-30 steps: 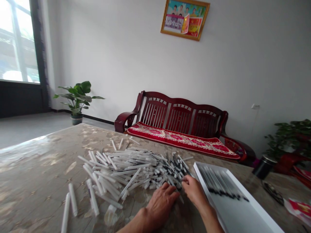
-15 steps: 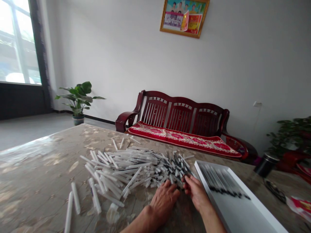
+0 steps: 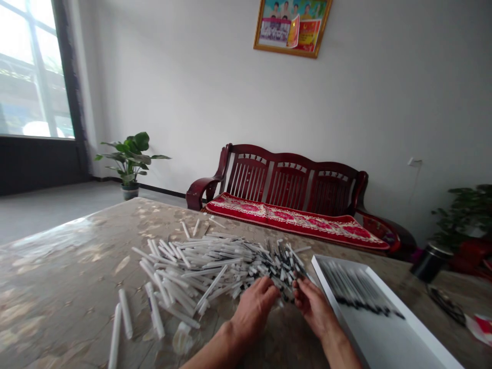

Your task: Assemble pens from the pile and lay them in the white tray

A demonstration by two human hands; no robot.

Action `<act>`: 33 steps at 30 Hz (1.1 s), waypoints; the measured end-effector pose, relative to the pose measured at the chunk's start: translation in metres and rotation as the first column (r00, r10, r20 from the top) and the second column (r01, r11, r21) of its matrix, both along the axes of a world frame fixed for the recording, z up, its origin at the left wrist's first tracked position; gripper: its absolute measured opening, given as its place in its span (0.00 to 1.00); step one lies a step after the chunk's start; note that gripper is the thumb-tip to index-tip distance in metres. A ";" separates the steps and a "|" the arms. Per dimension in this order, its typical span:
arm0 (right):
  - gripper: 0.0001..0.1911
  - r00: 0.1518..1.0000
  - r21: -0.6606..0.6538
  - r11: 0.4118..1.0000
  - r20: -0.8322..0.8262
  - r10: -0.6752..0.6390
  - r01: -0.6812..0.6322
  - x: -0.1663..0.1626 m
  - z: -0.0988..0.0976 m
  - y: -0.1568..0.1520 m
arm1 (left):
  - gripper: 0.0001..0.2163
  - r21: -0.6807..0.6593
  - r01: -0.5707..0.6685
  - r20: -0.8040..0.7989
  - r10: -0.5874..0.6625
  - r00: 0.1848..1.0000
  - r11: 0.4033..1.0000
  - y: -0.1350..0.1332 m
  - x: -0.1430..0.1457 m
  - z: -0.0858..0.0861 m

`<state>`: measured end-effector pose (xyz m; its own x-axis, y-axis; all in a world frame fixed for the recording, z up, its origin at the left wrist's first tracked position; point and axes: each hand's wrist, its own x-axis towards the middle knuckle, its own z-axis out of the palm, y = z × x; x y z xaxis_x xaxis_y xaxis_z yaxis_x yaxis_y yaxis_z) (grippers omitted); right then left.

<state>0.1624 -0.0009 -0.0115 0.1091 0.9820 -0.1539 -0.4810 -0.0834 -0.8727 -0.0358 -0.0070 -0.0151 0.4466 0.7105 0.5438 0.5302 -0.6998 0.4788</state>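
Observation:
A big heap of white pen barrels and black-tipped pen parts [image 3: 215, 266] lies on the patterned table [image 3: 69, 277]. My left hand [image 3: 251, 310] rests palm down at the heap's near right edge, fingers curled onto the pieces. My right hand [image 3: 313, 307] is beside it, its fingertips pinched at the black-tipped parts. What either hand grips is too small to make out. A white tray [image 3: 380, 338] to the right of my right hand holds a row of dark pens [image 3: 355, 292].
Loose white barrels [image 3: 125, 320] lie apart at the near left. A dark jar [image 3: 430, 261] and glasses [image 3: 446, 302] sit at the table's far right. Behind the table stand a red wooden bench [image 3: 292, 205] and potted plants [image 3: 130, 159].
Both hands have edged slightly forward into the heap, and the fingers have curled in more. The camera has shifted a little to the left.

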 end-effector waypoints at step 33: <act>0.18 0.885 0.268 0.957 0.412 -0.216 0.109 -0.056 0.011 -0.014 | 0.06 -0.550 0.686 0.682 0.731 0.040 0.476 0.000 0.007 0.018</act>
<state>0.1067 -0.0150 -0.0005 0.2730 0.9462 0.1736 -0.0403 0.1916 -0.9807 -0.0286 -0.0070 0.0033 0.1107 0.9307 -0.3487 -0.8066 0.2891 0.5155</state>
